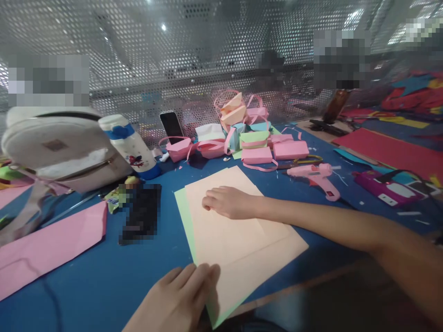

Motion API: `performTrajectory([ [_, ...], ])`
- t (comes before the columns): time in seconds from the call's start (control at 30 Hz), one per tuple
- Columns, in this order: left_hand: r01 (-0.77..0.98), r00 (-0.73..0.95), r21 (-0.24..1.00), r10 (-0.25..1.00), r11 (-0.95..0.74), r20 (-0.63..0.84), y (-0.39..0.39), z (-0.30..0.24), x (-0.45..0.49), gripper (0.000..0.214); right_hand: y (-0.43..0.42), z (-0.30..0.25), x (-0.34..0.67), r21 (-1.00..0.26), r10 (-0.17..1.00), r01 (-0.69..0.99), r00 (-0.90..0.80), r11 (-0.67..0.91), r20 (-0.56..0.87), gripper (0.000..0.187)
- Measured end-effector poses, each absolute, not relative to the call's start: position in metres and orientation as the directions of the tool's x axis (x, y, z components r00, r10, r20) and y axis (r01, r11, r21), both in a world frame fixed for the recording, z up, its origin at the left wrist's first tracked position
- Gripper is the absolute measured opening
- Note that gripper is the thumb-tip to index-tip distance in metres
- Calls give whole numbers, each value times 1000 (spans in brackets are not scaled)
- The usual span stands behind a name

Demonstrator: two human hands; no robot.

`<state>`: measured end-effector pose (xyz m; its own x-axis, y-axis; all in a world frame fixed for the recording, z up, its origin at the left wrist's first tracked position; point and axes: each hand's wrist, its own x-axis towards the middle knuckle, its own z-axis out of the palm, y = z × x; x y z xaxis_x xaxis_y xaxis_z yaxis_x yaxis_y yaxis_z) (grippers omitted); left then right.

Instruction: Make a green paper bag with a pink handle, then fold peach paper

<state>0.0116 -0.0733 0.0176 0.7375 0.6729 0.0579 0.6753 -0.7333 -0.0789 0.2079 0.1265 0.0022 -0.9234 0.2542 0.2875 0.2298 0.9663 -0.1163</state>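
Observation:
A peach paper sheet (238,244) lies on top of a light green sheet (185,221), whose edge shows along the left and bottom. A faint crease runs across the lower part of the peach sheet. My left hand (180,295) is at the near left edge of the sheets, fingers bent and pressed together on the peach paper; the thumb is hidden. Farther up, my right hand (228,203) rests on the peach sheet with its fingers curled in, and nothing shows in it.
Small paper bags (256,154) line the perforated metal panel (194,83). A pink glue gun (316,177) and purple power strip (387,189) lie to the right. Leftward are a white backpack (62,147), a bottle (129,150), pink paper (58,244) and a dark pixelated object (141,214).

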Motion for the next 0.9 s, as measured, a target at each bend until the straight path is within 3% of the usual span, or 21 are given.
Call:
performTrajectory([
  [0.2, 787, 612, -20, 785, -616, -95, -85, 38, -2, 66, 124, 3, 207, -166, 275, 238, -928, 957, 253, 17],
  [0.33, 811, 584, 13, 808, -585, -77, -86, 46, 2, 60, 127, 15, 212, -233, 307, 260, -931, 937, 195, 21],
  [0.47, 763, 642, -34, 763, -646, -75, -88, 46, 2, 54, 133, 35, 228, -291, 420, 372, -899, 882, 124, 12],
  [0.63, 758, 649, -48, 759, -651, -49, -83, 49, 0, 47, 135, 50, 252, -304, 595, 560, -803, 771, 30, 4],
  [0.77, 766, 641, -109, 765, -634, 58, -69, 47, 12, 45, 132, 50, 257, -345, 652, 622, -757, 703, -36, 8],
  [0.9, 679, 734, -142, 660, -721, 158, -53, 37, 28, 47, 130, 47, 257, -402, 688, 653, -722, 642, -74, 14],
])
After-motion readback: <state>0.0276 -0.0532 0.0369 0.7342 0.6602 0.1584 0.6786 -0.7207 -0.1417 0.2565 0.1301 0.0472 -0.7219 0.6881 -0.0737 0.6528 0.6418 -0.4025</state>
